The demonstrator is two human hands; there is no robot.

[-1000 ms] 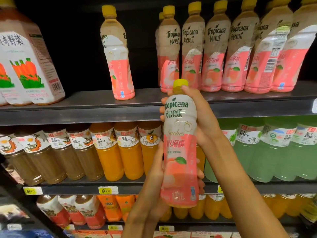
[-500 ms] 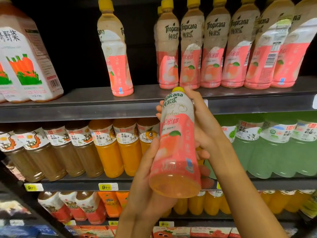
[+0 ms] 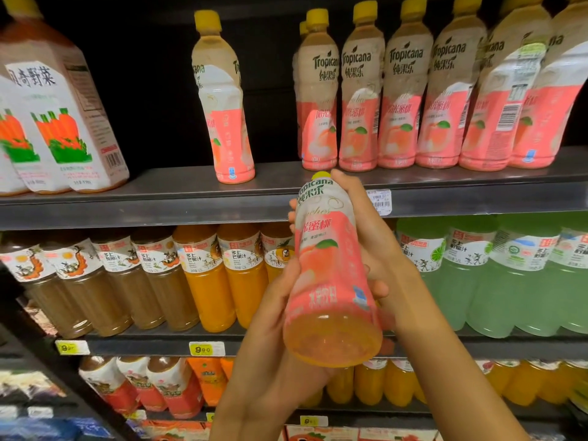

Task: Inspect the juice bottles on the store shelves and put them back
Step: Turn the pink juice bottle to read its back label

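Observation:
A pink-labelled Tropicana peach juice bottle (image 3: 327, 268) with a yellow cap is tilted, its clear orange base turned toward me. My left hand (image 3: 270, 332) grips its lower body from the left, fingertips showing on the far side. My right hand (image 3: 372, 237) wraps the upper body and neck from behind. Above, on the top shelf (image 3: 191, 192), a row of identical peach bottles (image 3: 401, 90) stands at the right, and one lone peach bottle (image 3: 222, 103) stands apart to their left.
Carrot juice cartons (image 3: 54, 113) fill the top shelf's left end. The middle shelf carries brown bottles (image 3: 105, 281), orange mango bottles (image 3: 222, 275) and pale green lime bottles (image 3: 509, 275). Lower shelves carry red and orange drinks, with yellow price tags (image 3: 206, 349) along the shelf edge.
The bottle went from upright to tipped, its base swinging up toward me and its cap lowering to the top shelf's edge. Both hands kept their hold.

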